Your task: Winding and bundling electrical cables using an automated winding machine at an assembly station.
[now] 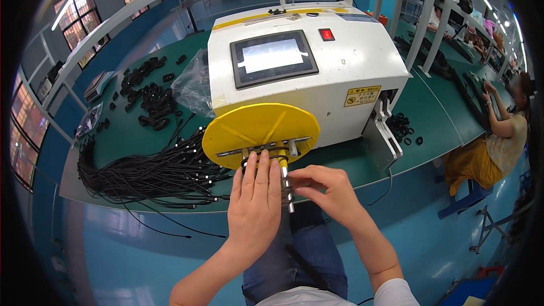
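Head view shows the left hand (252, 215) raised in front of the yellow disc (255, 124), fingers straight and lying side by side, the tips near the black cable (277, 157) looped at the disc's face; whether the palm grips anything cannot be told. The right hand (334, 192) has its thumb and forefinger drawn close together beside the metal rod (291, 207) that sticks out toward the person; whether they pinch the rod, a cable end or nothing is unclear. The step looks like handling a coil on the disc's posts. To do it well, the left fingers would best press flat and evenly, so the loops sit snug without crossing, while the right fingertips guide lightly and do not twist the rod. Since the disc looks made to turn, both hands should be clear of it before the white machine (351, 56) runs. The heaped cables (153, 175) lie on the green table just left of the disc, so loose ends there could snag; drawing them aside first seems wise.
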`<state>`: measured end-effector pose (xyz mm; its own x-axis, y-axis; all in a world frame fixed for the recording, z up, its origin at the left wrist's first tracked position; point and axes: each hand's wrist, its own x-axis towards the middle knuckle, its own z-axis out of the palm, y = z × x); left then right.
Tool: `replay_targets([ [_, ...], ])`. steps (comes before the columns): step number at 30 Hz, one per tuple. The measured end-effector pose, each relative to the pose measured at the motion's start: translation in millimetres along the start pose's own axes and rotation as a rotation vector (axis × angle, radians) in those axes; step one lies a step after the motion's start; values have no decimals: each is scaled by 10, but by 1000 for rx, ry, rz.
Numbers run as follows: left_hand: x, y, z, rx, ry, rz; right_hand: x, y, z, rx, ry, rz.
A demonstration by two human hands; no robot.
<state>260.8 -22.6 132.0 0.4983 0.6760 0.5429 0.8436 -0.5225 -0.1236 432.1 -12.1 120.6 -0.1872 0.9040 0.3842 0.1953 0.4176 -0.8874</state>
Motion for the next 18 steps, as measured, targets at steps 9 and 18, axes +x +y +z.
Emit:
replay_targets([
  [9, 4, 1, -27, -139, -55, -31, 53, 327, -43, 500, -155, 209],
  [18, 38, 9, -53, -108, -89, -1, 18, 310, -14, 527, -130, 138],
])
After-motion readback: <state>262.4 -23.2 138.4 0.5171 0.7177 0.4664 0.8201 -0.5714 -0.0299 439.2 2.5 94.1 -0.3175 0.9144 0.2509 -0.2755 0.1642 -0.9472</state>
